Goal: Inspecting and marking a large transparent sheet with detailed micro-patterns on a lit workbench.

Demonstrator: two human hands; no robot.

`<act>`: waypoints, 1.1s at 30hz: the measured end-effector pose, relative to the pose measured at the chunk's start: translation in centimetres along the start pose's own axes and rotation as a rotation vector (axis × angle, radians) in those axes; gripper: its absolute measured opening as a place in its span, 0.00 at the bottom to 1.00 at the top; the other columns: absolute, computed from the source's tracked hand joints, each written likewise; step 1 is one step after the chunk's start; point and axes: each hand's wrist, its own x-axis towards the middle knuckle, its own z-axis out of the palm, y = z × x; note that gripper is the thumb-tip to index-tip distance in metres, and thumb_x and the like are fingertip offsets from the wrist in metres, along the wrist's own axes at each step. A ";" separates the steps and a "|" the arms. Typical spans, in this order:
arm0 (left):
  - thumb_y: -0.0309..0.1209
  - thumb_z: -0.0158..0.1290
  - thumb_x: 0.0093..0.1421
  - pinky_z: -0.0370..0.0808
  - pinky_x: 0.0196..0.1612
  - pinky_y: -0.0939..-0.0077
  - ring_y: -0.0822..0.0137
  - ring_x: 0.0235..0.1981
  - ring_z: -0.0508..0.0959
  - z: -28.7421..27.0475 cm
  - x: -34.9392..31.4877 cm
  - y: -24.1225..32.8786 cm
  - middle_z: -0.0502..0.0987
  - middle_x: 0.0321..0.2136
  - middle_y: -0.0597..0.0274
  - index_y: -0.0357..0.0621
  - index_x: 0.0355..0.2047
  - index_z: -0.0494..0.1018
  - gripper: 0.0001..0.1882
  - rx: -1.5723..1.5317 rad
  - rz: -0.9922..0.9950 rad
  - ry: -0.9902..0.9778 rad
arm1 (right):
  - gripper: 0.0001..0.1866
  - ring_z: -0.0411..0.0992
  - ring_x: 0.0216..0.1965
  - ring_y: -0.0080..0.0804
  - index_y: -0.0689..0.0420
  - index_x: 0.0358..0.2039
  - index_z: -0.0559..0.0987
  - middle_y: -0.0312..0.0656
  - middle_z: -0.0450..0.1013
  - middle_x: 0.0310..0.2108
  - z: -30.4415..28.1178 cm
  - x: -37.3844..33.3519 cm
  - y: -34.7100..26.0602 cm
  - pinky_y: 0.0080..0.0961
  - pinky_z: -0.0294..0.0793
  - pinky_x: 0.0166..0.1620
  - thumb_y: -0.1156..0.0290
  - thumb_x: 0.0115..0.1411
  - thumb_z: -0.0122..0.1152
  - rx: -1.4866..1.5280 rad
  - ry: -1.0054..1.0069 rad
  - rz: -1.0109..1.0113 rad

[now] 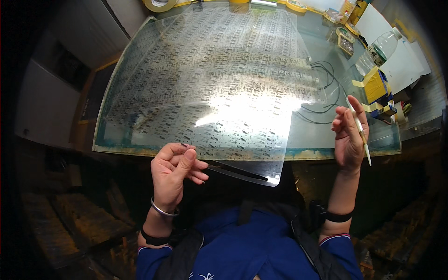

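Observation:
A large clear film sheet (233, 126) printed with rows of small dark patterns lies over the glass-topped table. Its near edge hangs past the table's front, and bright glare hides part of the print. My left hand (170, 170) is at that near edge, left of the middle. Thumb and forefinger are close together on the film, the other fingers curled below it. To the right, my right hand (350, 140) is raised by the table's front edge, holding a slim white pen-shaped tool (359, 122) with a tan band. Its pale pointed end slants down, apart from the film.
Thin black cords (333, 77) loop beside the film. On the right stand a clear plastic bottle (385, 46) and a yellow and blue box (376, 87) with tape strips. Tape rolls, including a wide tan one (160, 4), lie along the far edge.

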 end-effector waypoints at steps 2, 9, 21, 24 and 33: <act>0.33 0.51 0.64 0.76 0.17 0.81 0.66 0.17 0.79 -0.1 -0.1 0.0 0.78 0.21 0.50 0.35 0.37 0.70 0.12 0.046 -0.007 -0.021 | 0.20 0.76 0.31 0.22 0.61 0.55 0.67 0.45 0.77 0.37 -0.1 0.1 0.0 0.16 0.77 0.35 0.73 0.63 0.54 0.004 -0.002 -0.005; 0.38 0.52 0.62 0.75 0.16 0.80 0.66 0.15 0.78 0.2 -0.3 -0.3 0.77 0.17 0.51 0.34 0.31 0.72 0.15 0.109 -0.051 -0.095 | 0.20 0.76 0.30 0.22 0.62 0.55 0.67 0.45 0.77 0.37 -0.1 0.0 0.0 0.16 0.77 0.34 0.73 0.63 0.54 -0.001 0.012 -0.001; 0.34 0.54 0.62 0.71 0.16 0.83 0.70 0.13 0.77 0.7 -1.6 0.9 0.75 0.12 0.57 0.32 0.20 0.74 0.18 0.329 -0.154 -0.254 | 0.20 0.76 0.30 0.22 0.62 0.54 0.67 0.45 0.77 0.37 -0.2 0.0 0.0 0.17 0.76 0.36 0.73 0.63 0.55 0.005 0.003 0.001; 0.26 0.56 0.60 0.73 0.19 0.84 0.72 0.17 0.78 0.4 -1.8 1.7 0.77 0.16 0.57 0.32 0.23 0.76 0.11 0.312 -0.070 -0.235 | 0.20 0.76 0.31 0.22 0.62 0.54 0.68 0.45 0.77 0.37 -0.2 0.0 0.0 0.17 0.76 0.36 0.73 0.62 0.55 0.011 -0.007 -0.006; 0.27 0.63 0.50 0.71 0.48 0.66 0.57 0.41 0.77 -2.6 2.3 4.1 0.78 0.38 0.53 0.38 0.37 0.77 0.14 1.107 0.885 -0.110 | 0.19 0.77 0.31 0.24 0.63 0.53 0.69 0.48 0.77 0.37 -0.2 0.1 -0.1 0.18 0.77 0.37 0.73 0.62 0.56 0.034 -0.017 0.021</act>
